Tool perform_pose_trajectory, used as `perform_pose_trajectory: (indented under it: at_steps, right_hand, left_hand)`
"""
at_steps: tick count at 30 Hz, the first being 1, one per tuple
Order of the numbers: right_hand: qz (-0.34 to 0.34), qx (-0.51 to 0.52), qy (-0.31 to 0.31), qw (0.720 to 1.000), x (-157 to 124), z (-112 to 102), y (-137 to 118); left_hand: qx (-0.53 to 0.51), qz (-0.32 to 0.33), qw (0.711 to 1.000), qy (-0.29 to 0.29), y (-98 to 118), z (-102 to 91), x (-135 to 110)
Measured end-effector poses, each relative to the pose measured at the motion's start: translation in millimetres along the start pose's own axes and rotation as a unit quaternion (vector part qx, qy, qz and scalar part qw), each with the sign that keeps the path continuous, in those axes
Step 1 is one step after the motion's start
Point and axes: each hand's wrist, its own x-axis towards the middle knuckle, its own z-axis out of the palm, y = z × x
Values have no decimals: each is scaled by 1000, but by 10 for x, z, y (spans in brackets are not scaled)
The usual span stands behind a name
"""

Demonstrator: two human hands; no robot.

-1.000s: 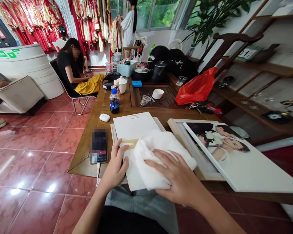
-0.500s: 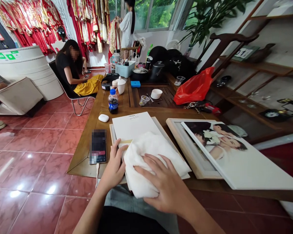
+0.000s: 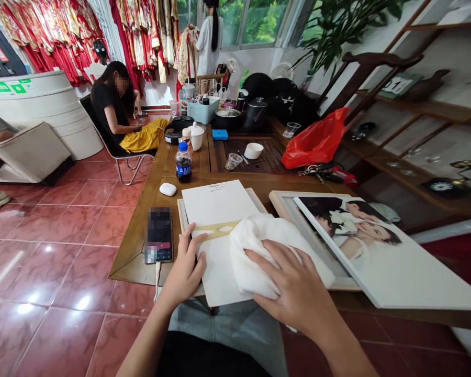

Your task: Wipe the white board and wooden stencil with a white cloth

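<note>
A white panel (image 3: pixel 215 201) with small print near its far edge and a tan band (image 3: pixel 215 230) across its middle lies over a light wooden frame (image 3: pixel 181 210). My left hand (image 3: pixel 187 269) rests at the panel's left edge, fingers apart, fingertips by the end of the band. Under my right hand (image 3: pixel 294 277) is a bunched white cloth (image 3: pixel 255 246), gripped and pressed over the panel's right side. The cloth hides part of the panel and the band's right end.
A phone (image 3: pixel 159 235) with a cable and a white earbud case (image 3: pixel 168 189) lie left. A bottle (image 3: pixel 183 163) stands behind. At right, a photo panel (image 3: pixel 377 246) leans over another wooden frame (image 3: pixel 277 201). A red bag (image 3: pixel 317 139) lies beyond; a person (image 3: pixel 110 110) sits far left.
My right hand has moved the cloth to the right across the panel, uncovering more of the tan band and the panel's near part. My left hand has stayed in place.
</note>
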Motion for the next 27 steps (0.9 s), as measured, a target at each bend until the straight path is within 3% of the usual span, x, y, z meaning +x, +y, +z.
perform_pose_trajectory:
  at_steps: [9,17,27]
  right_hand:
    - [-42,83,6,996,100,-39,-303]
    - [-37,90,6,995,70,-10,-279]
    - [-38,56,-9,998,36,-1,-179]
  left_hand:
    - [18,-2,1000,19,36,-29,39]
    - [112,-1,992,59,163,-62,289]
    - [116,29,992,29,-14,-9,351]
